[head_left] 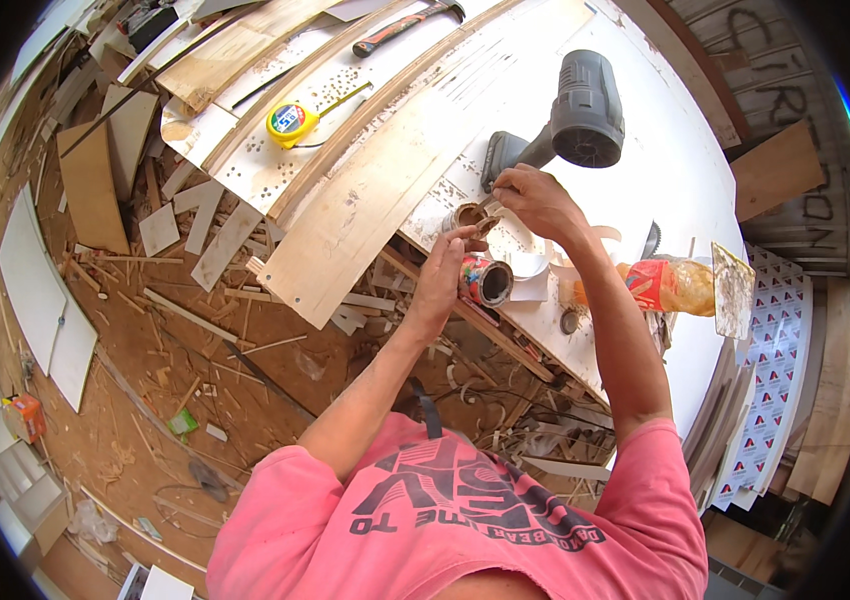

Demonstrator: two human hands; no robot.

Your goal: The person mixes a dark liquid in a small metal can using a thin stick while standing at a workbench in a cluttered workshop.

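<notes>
In my left hand is a small open can, tilted at the edge of the white worktable. My right hand pinches a thin stick-like piece at the can's mouth; its kind is hard to make out. Just below the left fingers stands a second open can with a red label and a dark inside. Beyond the right hand, a grey cordless power tool rests on the table. A plastic bottle with a red label and yellowish contents lies right of my right forearm.
A yellow tape measure, partly pulled out, and a hammer lie at the far left of the table. A long plywood strip overhangs the edge. Wood offcuts litter the floor. Patterned sheets stand at right.
</notes>
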